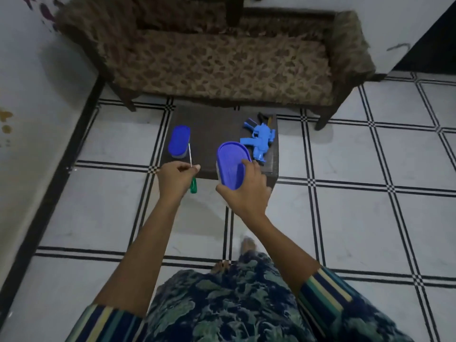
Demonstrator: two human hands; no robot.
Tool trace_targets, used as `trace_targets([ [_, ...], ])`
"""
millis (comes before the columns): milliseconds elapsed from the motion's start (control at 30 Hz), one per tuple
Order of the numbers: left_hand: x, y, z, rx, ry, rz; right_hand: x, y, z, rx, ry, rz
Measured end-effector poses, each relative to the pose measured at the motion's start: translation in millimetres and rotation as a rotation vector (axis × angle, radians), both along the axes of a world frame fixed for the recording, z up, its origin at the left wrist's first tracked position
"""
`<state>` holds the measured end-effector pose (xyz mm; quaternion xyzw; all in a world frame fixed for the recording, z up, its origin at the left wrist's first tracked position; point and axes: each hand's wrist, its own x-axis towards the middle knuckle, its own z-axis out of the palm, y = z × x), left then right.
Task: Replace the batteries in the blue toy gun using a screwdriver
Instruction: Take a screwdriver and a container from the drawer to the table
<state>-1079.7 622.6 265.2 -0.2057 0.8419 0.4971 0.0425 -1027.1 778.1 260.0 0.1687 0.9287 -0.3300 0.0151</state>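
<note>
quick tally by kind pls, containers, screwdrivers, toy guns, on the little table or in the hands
blue-lidded container: 2
screwdriver: 1
blue toy gun: 1
total: 4

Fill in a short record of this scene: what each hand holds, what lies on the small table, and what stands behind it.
Left hand: pinches the green-handled screwdriver by its shaft, handle downward
Right hand: grips a blue-lidded container
Small dark table: blue toy gun on its right side, second blue-lidded container on its left side
Behind table: patterned sofa
Floor: white tiles, black lines
</note>
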Motion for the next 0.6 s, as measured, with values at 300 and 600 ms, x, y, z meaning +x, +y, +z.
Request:
trace_targets([
  [300,-150.7,42.6,-98.4,-0.143,-0.094,0.097,-163.3,39.5,-86.5,0.058,-0.122,0.121],
  [600,-253.4,55.2,-252.7,-0.353,-0.180,-0.045,-276.3,36.2,-236.5,0.178,-0.209,0.155],
])
